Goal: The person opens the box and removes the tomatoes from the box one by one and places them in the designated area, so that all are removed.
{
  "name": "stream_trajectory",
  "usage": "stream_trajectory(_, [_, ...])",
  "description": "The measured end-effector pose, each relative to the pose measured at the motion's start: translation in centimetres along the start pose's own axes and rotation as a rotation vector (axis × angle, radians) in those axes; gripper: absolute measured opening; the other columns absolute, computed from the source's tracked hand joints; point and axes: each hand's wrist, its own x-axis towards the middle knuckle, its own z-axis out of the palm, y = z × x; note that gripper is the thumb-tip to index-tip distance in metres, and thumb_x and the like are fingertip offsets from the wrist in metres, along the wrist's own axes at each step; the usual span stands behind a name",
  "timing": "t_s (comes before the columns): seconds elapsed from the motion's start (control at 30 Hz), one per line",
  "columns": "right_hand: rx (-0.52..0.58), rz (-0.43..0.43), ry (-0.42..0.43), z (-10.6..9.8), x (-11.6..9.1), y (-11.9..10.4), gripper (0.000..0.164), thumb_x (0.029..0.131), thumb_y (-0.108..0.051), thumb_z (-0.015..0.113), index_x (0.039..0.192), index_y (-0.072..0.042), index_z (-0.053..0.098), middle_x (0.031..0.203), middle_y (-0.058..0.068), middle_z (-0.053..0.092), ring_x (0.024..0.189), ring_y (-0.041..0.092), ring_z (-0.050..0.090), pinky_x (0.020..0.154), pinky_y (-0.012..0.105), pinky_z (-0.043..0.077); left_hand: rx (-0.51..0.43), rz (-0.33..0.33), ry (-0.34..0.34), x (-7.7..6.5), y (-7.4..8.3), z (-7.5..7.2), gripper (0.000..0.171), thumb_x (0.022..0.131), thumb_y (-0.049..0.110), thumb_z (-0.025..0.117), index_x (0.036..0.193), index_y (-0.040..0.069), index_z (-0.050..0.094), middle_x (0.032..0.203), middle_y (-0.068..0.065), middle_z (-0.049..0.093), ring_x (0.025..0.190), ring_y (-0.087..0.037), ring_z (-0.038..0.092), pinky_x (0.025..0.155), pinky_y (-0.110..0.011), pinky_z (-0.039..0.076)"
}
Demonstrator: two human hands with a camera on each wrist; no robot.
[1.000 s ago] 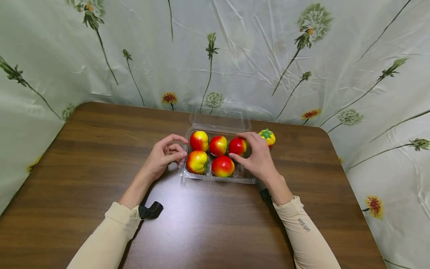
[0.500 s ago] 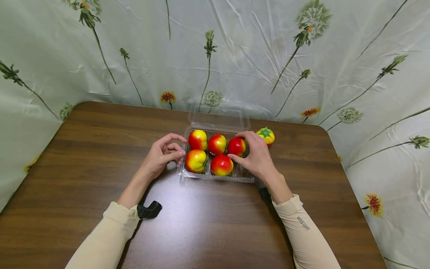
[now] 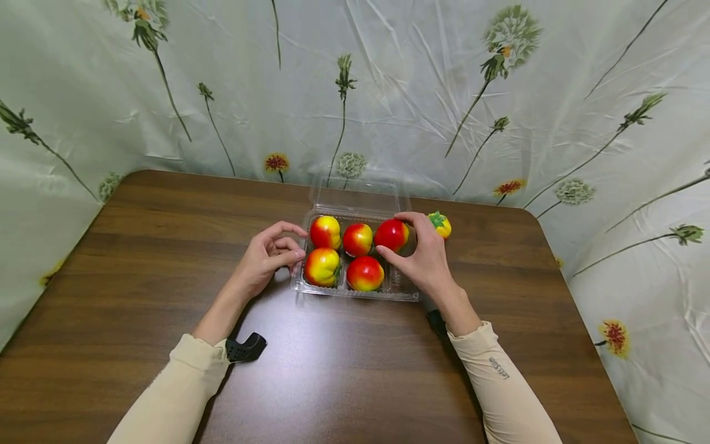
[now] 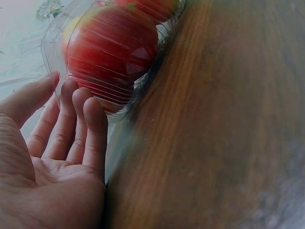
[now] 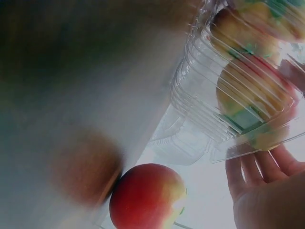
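Note:
In the head view a clear plastic clamshell container [image 3: 357,294] stands on the table with its lid [image 3: 359,196] folded back. Several round red-and-yellow fruits sit in its compartments, among them a front-left fruit [image 3: 322,267] and a front-middle fruit [image 3: 365,274]. My right hand [image 3: 424,256] grips the back-right fruit [image 3: 391,235] between thumb and fingers, over its compartment. At the container's left side, my left hand [image 3: 272,254] holds the rim; the left wrist view shows the thumb on one side of the clear rim [image 4: 53,47] and the fingertips on the other.
Another fruit [image 3: 440,226], yellow with a green star-shaped calyx, lies on the brown wooden table [image 3: 344,370] behind my right hand. A flower-printed curtain [image 3: 249,92] hangs along the back and sides of the table.
The fruit in my right hand has risen slightly and shifted back from its place in the container. My left hand stays at the left rim.

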Motion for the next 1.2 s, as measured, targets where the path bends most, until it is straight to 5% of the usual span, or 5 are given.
stream_trajectory(0.3, [0.092,0.01,0.153,-0.3,0.4,0.1,0.061,0.081,-0.024,0.09,0.132,-0.008,0.062,0.127,0.007,0.068,0.097,0.022,0.062,0.076,0.047,0.062,-0.028,0.01,0.004,0.3,0.0,0.0,0.029,0.096,-0.011,0.066,0.122,-0.001,0.061,0.08,-0.002,0.073,0.062,-0.016,0.06,0.058,-0.024,0.056])
stream_trajectory(0.47, [0.125,0.0,0.174,-0.5,0.4,0.2,0.063,0.079,-0.022,0.092,0.134,-0.01,0.063,0.135,0.003,0.068,0.105,0.02,0.066,0.082,0.038,0.063,-0.019,0.005,0.007,0.4,0.0,0.0,0.029,0.096,-0.011,0.066,0.122,-0.001,0.061,0.08,-0.002,0.073,0.062,-0.017,0.06,0.058,-0.024,0.056])
stream_trajectory(0.63, [0.182,-0.004,0.197,-0.4,0.5,0.2,0.069,0.076,-0.013,0.093,0.137,-0.007,0.062,0.147,0.006,0.063,0.121,0.028,0.067,0.092,0.049,0.062,-0.011,0.005,0.009,0.2,0.2,0.1,0.03,0.095,-0.011,0.067,0.123,-0.002,0.06,0.079,-0.003,0.072,0.061,-0.019,0.059,0.057,-0.025,0.056])
stream_trajectory(1.03, [0.22,0.028,0.206,-0.3,0.3,0.4,0.067,0.08,-0.019,0.093,0.139,-0.014,0.061,0.132,0.001,0.071,0.109,0.018,0.071,0.091,0.032,0.063,-0.012,-0.004,-0.004,0.0,0.1,0.0,0.031,0.096,-0.011,0.066,0.125,0.001,0.059,0.08,-0.003,0.072,0.061,-0.018,0.06,0.058,-0.025,0.056])
stream_trajectory(1.2, [0.227,0.037,0.222,-0.5,0.2,0.4,0.069,0.079,-0.016,0.094,0.139,-0.014,0.06,0.132,0.003,0.069,0.113,0.018,0.069,0.089,0.044,0.063,0.0,-0.008,-0.004,0.0,0.0,0.0,0.031,0.097,-0.01,0.066,0.124,0.002,0.059,0.08,-0.003,0.072,0.061,-0.017,0.06,0.058,-0.024,0.057])
